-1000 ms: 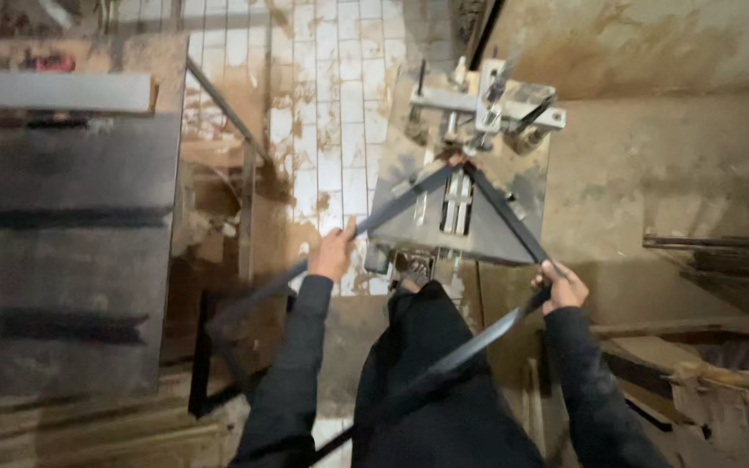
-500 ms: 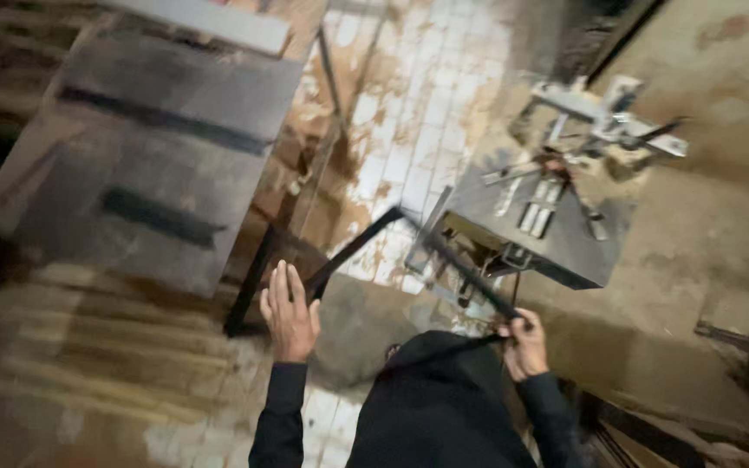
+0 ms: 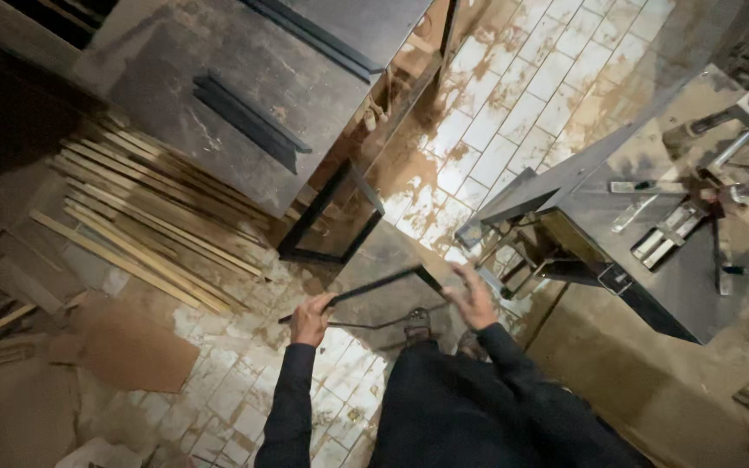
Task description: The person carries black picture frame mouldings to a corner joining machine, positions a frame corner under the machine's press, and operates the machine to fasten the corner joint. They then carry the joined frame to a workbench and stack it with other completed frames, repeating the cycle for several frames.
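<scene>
I hold a black metal frame [image 3: 379, 283], two thin bars meeting at a corner, low over the tiled floor in front of my body. My left hand [image 3: 309, 317] is closed around the end of the long bar. My right hand [image 3: 473, 299] grips the short bar just past the corner, fingers partly spread. A second thin bar of the same frame runs beneath, between my hands. The steel jig table [image 3: 652, 238] with clamps stands to the right, apart from the frame.
A black rectangular frame [image 3: 329, 221] leans against a grey metal workbench [image 3: 218, 61], which carries flat black bars [image 3: 249, 121]. Several wooden slats [image 3: 145, 230] lie at the left, with cardboard [image 3: 123, 347] near them. The white tiled floor [image 3: 513, 113] is stained brown.
The frame has come off the jig table and moved left and down toward the floor. My view has swung left; both hands stay on the frame.
</scene>
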